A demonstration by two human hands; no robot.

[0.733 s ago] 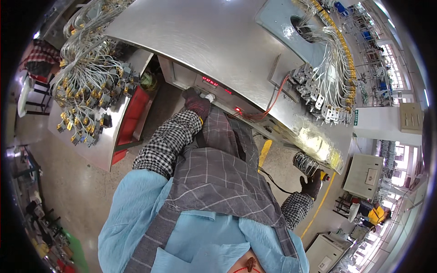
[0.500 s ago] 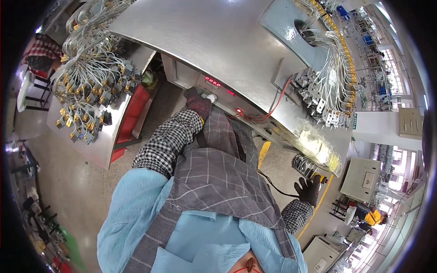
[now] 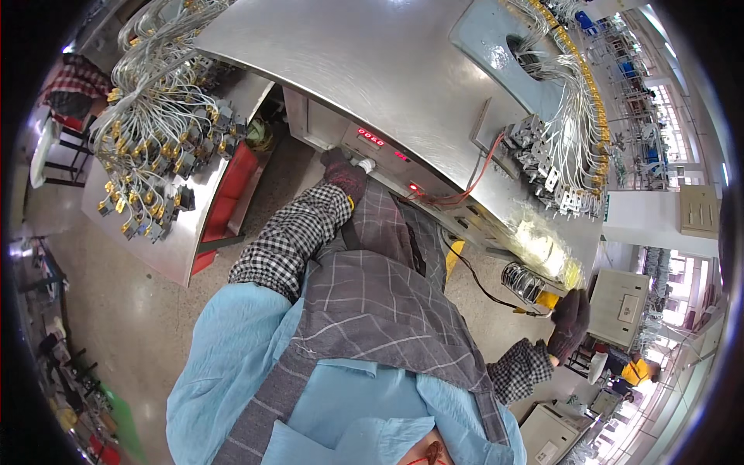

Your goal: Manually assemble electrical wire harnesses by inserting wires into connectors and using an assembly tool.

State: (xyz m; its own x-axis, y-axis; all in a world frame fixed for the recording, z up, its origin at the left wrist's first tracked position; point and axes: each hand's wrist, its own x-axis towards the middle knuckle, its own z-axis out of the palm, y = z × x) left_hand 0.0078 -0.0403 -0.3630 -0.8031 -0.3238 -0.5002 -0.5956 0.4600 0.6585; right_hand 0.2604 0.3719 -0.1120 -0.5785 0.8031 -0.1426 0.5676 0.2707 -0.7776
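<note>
My left hand (image 3: pixel 345 172), in a dark red and black glove, is at the panel under the front edge of the metal table. A small white rounded piece (image 3: pixel 366 165) sits right against it; whether I grip it is unclear, as my fingers are mostly hidden. Out to the right, my right hand (image 3: pixel 570 322), also gloved, is slightly blurred, its fingers stretched out side by side. Beside it a yellow-handled tool (image 3: pixel 547 299) with a black cable rests in a wire coil holder (image 3: pixel 523 282). I see no object in the right hand.
The metal table (image 3: pixel 341 54) carries a blue-grey plate (image 3: pixel 484 50) with a hole, white wires with yellow ends, grey connectors (image 3: pixel 535 159) and clear plastic (image 3: pixel 546 248). Red digits glow on the panel (image 3: pixel 370 136). A wire bundle (image 3: pixel 155 139) covers the left table. People sit farther off.
My right hand has moved right and slightly up past the yellow handle, its spread fingers coming together. My left hand stays by the panel; the whole view has shifted slightly.
</note>
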